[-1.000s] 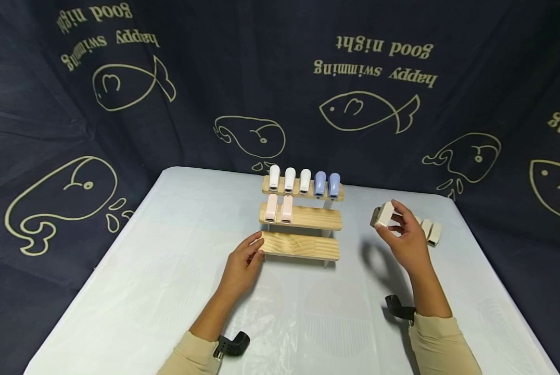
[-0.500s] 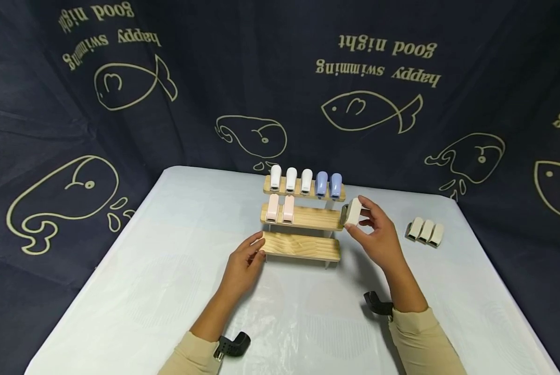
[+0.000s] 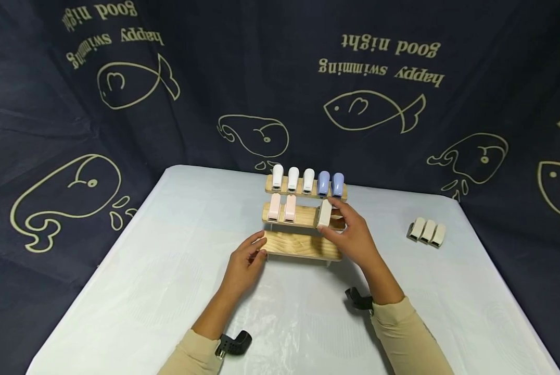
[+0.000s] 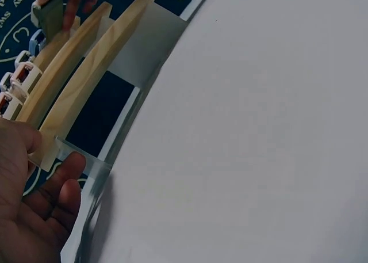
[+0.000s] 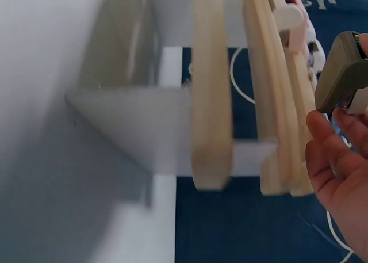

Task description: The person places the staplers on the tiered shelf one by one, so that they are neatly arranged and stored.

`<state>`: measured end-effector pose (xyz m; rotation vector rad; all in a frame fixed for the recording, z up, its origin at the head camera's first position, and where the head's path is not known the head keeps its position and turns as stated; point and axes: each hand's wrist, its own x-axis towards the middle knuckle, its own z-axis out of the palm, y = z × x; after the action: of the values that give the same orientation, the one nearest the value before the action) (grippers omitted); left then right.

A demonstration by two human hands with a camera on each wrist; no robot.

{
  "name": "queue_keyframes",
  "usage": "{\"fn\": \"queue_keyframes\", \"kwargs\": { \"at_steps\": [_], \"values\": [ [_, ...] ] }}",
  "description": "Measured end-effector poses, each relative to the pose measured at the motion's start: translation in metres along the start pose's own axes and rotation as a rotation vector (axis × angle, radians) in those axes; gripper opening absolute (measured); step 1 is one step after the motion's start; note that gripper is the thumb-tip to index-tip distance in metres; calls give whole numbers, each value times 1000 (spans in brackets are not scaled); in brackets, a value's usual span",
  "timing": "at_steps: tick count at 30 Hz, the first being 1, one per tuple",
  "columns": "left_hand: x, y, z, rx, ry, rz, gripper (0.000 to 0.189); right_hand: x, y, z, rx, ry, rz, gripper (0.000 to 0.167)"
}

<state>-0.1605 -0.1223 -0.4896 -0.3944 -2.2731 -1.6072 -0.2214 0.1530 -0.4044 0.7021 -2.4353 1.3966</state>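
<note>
A three-tier wooden display rack [image 3: 303,251] stands mid-table. My left hand [image 3: 246,260] grips the left end of its lowest shelf; in the left wrist view, fingers [image 4: 57,188] curl below the board's corner. My right hand [image 3: 352,234] pinches a cream stapler [image 3: 324,213] between thumb and fingers, upright at the middle shelf, right of two pink staplers [image 3: 290,208]. In the right wrist view this stapler's grey-green base [image 5: 339,67] faces the camera. The top shelf bears three white staplers [image 3: 293,178] and two blue staplers [image 3: 323,182].
Three more cream staplers [image 3: 427,231] stand side by side at the right of the white-covered table [image 3: 181,291]. A dark curtain [image 3: 242,62] with fish drawings hangs behind. Clear supports [image 4: 86,151] carry the rack's shelves.
My right hand has carried the cream stapler leftward from the table's right side to the middle shelf. The left hand has stayed at the lowest shelf's end.
</note>
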Motion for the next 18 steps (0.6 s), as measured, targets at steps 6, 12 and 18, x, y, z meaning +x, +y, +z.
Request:
{"fn": "queue_keyframes", "kwargs": {
  "at_steps": [6,12,18],
  "values": [
    [0,27,-3,-23,13,7,30,5,-1,15,-6,-39,13,72],
    [0,38,-6,-28,6,-5,29,11,-1,26,-36,-40,-7,72],
    [0,36,-6,-47,6,-11,29,15,-2,35,-63,-40,11,71]
  ]
}}
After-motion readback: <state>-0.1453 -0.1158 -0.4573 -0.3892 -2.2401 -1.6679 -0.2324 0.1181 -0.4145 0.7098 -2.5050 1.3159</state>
